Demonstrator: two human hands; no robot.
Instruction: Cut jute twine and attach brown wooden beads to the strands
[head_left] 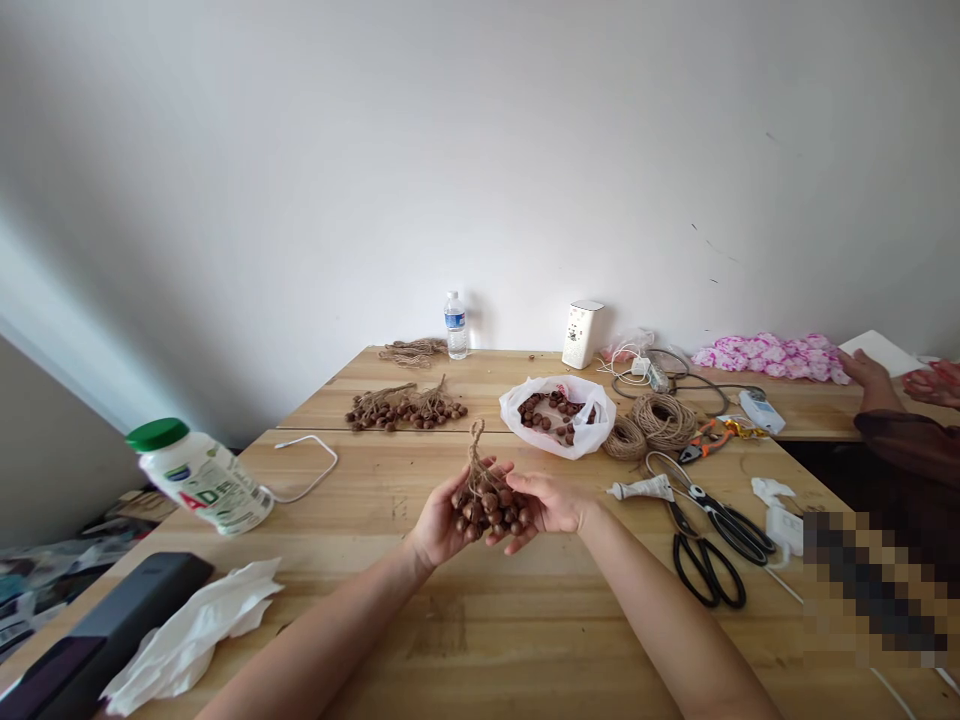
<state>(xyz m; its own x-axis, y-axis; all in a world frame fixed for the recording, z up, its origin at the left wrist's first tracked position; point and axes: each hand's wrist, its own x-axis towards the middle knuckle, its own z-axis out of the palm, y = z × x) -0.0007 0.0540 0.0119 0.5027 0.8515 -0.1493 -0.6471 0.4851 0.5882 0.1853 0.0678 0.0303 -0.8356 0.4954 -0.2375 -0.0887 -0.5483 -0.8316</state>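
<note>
Between my two hands, above the middle of the wooden table, is a bunch of round brown nuts tied on jute twine, its twisted loop standing up at the top. My left hand cups the bunch from the left, with fingers partly hidden behind it. On the other side my right hand holds it, thumb on top near the strings and fingers underneath. Beyond my hands lie similar tied bunches. A white plastic bag with loose brown nuts sits behind my right hand.
To the right are jute twine rolls, pliers, black-handled scissors and a white tube. A green-capped bottle and crumpled white paper are left. A water bottle stands behind. Another person's hand is far right.
</note>
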